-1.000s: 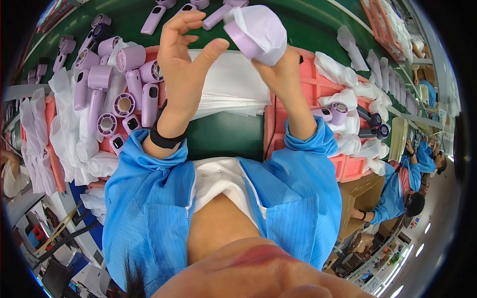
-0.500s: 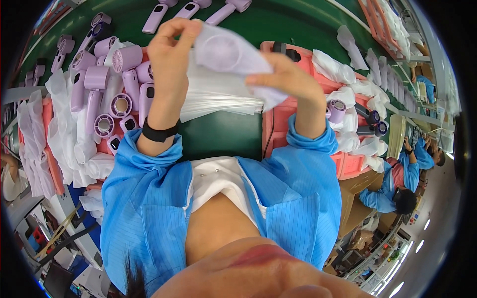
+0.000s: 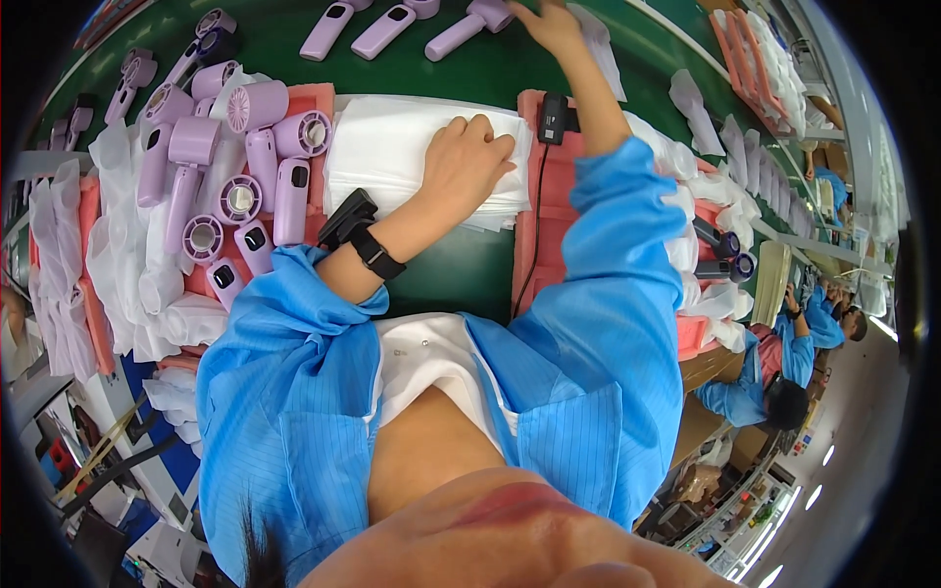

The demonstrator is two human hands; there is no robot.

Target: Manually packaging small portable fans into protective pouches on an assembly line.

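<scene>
the stack of white bags (image 3: 392, 162) lies on the green table (image 3: 461, 69), between two pink foam trays. the left hand (image 3: 469, 157) rests flat on the stack's right part, fingers spread and lightly curled, gripping nothing. the right hand (image 3: 545, 22) reaches far up the table, palm down beside a lilac handheld fan (image 3: 469, 22); whether it holds anything cannot be told. more lilac fans (image 3: 230, 171) fill the left pink tray (image 3: 312, 98). a black scanner (image 3: 555, 118) sits on the right pink tray (image 3: 534, 245).
</scene>
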